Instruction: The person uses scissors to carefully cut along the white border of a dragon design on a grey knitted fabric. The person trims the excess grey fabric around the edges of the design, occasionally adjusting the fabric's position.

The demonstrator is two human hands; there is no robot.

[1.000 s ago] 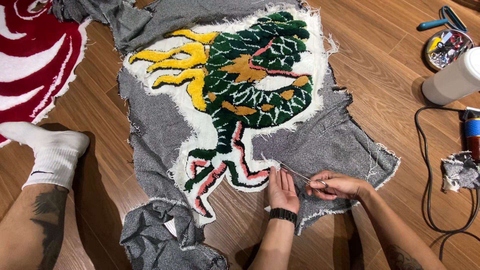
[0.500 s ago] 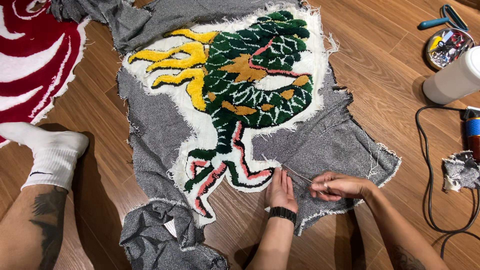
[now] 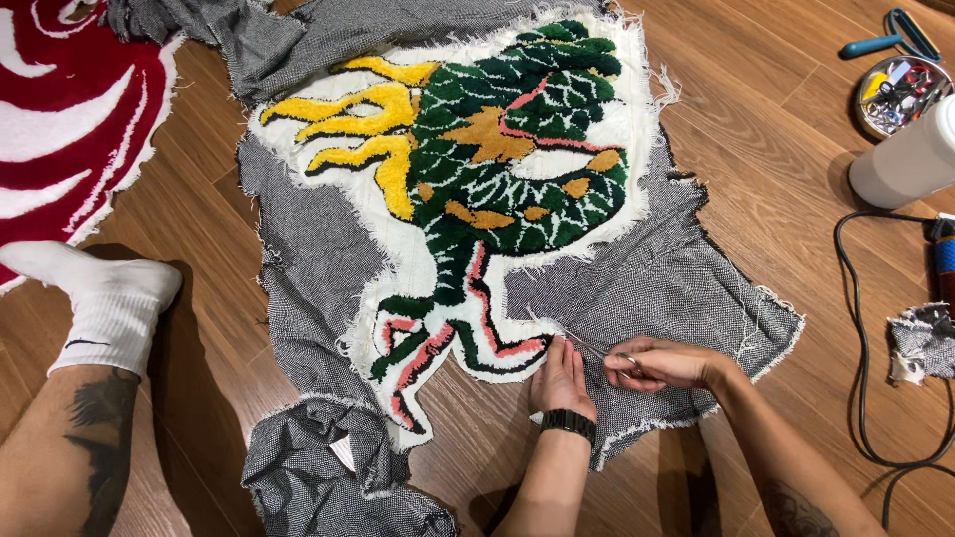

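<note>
The tufted rug [image 3: 477, 189] shows a dark green body veined with thin white lines, orange-tan patches, yellow flame-like fronds edged in black, and pink-red stripes running down into green, black and pink claws, all on a white ground. The backing cloth [image 3: 657, 288] around it is a fine black-and-white speckled weave that reads grey, with frayed white edges. A second rug [image 3: 70, 129] is deep red with white swirls. The floor [image 3: 776, 149] is warm brown wood plank. The sock [image 3: 109, 298] is white, the wristband [image 3: 568, 422] black, the cable [image 3: 856, 328] black.
</note>
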